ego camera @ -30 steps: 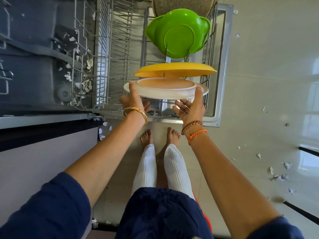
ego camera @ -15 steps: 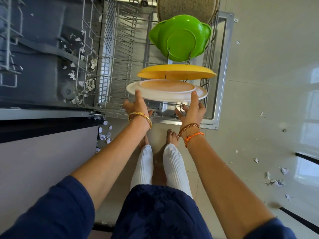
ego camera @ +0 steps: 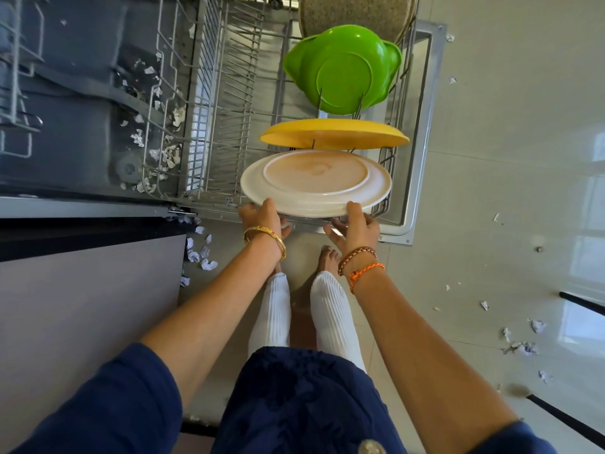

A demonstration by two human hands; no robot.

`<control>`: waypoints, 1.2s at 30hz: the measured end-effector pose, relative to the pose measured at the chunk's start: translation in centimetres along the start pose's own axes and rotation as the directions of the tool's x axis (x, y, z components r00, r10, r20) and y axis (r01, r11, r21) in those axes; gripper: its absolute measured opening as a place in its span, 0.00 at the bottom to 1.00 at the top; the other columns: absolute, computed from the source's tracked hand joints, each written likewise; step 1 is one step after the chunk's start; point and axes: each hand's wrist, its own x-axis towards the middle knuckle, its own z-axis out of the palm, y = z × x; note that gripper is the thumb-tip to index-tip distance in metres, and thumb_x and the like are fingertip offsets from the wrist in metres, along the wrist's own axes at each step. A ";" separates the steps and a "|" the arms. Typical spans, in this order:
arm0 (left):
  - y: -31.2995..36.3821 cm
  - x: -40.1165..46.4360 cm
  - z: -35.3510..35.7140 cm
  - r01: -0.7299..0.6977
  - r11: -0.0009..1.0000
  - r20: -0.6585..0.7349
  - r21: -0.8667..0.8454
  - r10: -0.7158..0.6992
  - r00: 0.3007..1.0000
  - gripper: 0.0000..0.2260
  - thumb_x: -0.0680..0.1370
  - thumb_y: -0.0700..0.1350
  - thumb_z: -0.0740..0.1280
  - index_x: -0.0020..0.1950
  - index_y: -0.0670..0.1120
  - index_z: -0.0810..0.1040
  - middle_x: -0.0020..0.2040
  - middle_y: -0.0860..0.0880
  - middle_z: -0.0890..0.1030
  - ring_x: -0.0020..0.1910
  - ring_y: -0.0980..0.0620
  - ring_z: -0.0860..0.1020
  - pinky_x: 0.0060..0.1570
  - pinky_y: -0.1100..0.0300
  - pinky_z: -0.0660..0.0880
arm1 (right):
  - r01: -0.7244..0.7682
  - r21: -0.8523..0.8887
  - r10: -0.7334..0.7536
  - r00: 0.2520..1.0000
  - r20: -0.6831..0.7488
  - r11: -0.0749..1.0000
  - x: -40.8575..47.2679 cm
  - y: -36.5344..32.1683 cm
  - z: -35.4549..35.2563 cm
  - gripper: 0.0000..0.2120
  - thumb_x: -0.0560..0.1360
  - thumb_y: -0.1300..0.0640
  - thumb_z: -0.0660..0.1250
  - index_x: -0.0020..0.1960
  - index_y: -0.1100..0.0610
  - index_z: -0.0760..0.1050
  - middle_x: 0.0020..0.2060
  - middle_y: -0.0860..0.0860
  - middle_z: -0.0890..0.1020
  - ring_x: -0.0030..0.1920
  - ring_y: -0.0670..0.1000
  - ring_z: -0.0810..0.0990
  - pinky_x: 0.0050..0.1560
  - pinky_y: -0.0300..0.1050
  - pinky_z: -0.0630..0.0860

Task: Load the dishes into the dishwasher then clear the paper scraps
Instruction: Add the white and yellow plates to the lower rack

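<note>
Nearest to me are the two forearms reaching down past white-trousered legs. My left hand (ego camera: pixel 262 215) grips the near left rim of the white plate (ego camera: pixel 316 182), thumb on top, fingers curled beneath; my right hand (ego camera: pixel 355 226) pinches the near right rim the same way — both are clamped on it. The plate tilts with its underside up, over the front of the pulled-out dishwasher rack (ego camera: pixel 226 103). Just behind it a yellow plate (ego camera: pixel 334 135) stands in the tines, then a green bowl (ego camera: pixel 343 68), then a speckled dish (ego camera: pixel 353 14) at the back. Paper scraps (ego camera: pixel 167 152) lie in the dishwasher tub to the left — more are scattered on the floor (ego camera: pixel 523 158).
</note>
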 end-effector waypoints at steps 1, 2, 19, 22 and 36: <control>-0.1 -0.2 0.0 0.007 1.000 -0.004 0.002 -0.007 1.000 0.13 0.77 0.38 0.56 0.61 0.41 0.69 0.43 0.45 0.75 0.31 0.51 0.74 0.27 0.60 0.71 | -0.007 -0.010 0.007 1.000 -0.002 1.000 -0.1 0.0 -0.1 0.21 0.75 0.59 0.64 0.66 0.62 0.63 0.46 0.55 0.73 0.39 0.50 0.76 0.35 0.43 0.80; -0.3 -0.4 0.0 0.018 1.000 -0.006 -0.003 -0.018 1.000 0.13 0.77 0.37 0.55 0.60 0.41 0.70 0.44 0.44 0.76 0.32 0.50 0.75 0.27 0.60 0.71 | -0.014 -0.022 0.014 1.000 -0.006 1.000 -0.1 0.1 -0.3 0.21 0.75 0.59 0.64 0.66 0.63 0.64 0.46 0.55 0.73 0.39 0.50 0.77 0.33 0.42 0.80; -0.7 -1.4 -0.5 -0.142 0.969 -0.071 -0.200 0.130 0.989 0.12 0.77 0.36 0.58 0.60 0.40 0.71 0.45 0.43 0.75 0.33 0.51 0.75 0.21 0.64 0.74 | 0.177 0.078 -0.180 0.983 0.037 0.981 -2.1 -0.8 -1.0 0.08 0.73 0.68 0.60 0.47 0.58 0.71 0.38 0.51 0.75 0.38 0.49 0.76 0.27 0.38 0.77; 2.1 -3.7 -0.6 -0.214 0.950 -0.069 -0.230 0.203 0.977 0.09 0.77 0.35 0.56 0.55 0.38 0.71 0.36 0.45 0.73 0.29 0.51 0.73 0.17 0.70 0.68 | 0.210 0.219 -0.224 0.974 0.038 0.953 -4.7 -1.9 0.2 0.09 0.72 0.67 0.61 0.49 0.57 0.70 0.37 0.52 0.75 0.33 0.47 0.76 0.25 0.36 0.75; 7.0 -2.8 1.0 0.002 0.987 0.178 -0.158 0.027 0.984 0.09 0.78 0.33 0.56 0.37 0.38 0.66 0.34 0.42 0.73 0.20 0.52 0.76 0.16 0.66 0.71 | 0.098 0.159 -0.086 0.993 -0.080 0.982 -3.3 -6.5 2.8 0.07 0.75 0.66 0.62 0.51 0.66 0.68 0.40 0.63 0.78 0.17 0.48 0.76 0.19 0.38 0.73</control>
